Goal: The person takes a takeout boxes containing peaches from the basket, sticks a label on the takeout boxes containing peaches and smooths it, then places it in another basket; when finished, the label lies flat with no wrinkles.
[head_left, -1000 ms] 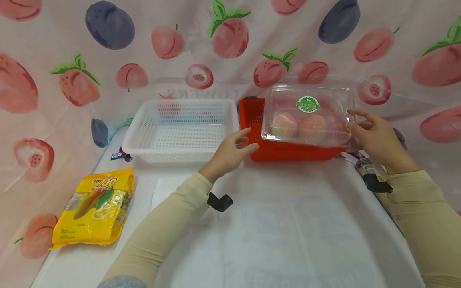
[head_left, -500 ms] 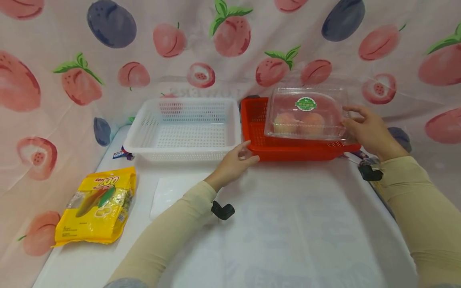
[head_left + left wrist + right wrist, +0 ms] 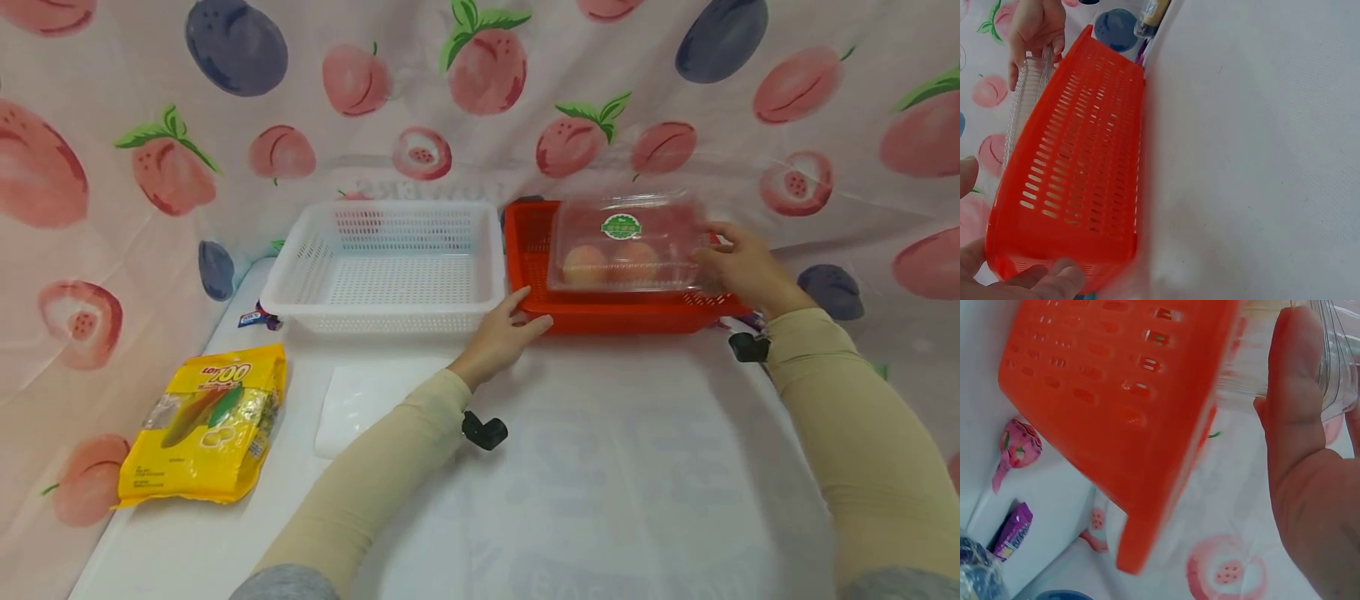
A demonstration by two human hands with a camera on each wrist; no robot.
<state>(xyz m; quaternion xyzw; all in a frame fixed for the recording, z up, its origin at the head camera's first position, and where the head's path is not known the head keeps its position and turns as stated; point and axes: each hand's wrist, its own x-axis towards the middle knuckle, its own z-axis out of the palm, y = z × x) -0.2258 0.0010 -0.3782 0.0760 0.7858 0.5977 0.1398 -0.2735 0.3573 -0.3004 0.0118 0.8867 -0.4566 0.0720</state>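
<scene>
In the head view, my right hand (image 3: 746, 268) pinches the right end of a clear plastic clamshell box (image 3: 667, 217). The box bears a round green label and holds two peach-like fruits (image 3: 636, 262). It tilts over the red perforated basket (image 3: 622, 318), within the rim outline. The right wrist view shows my thumb (image 3: 1295, 375) against the box's clear layered edge, beside the basket's end. My left hand (image 3: 498, 337) is at the basket's front left corner, fingers fairly straight. In the left wrist view, its fingertips (image 3: 1063, 278) lie against that corner.
A white perforated basket (image 3: 382, 320) stands left of the red one. A yellow mango candy bag (image 3: 206, 425) lies at the left. Wrapped sweets, one pink (image 3: 1020, 444) and one purple (image 3: 1014, 531), lie by the red basket's right end. A fruit-print curtain (image 3: 322, 83) hangs behind.
My right hand has brought the box left and slightly down, further over the red basket. My left hand has come from the gap between the baskets to the red basket's corner.
</scene>
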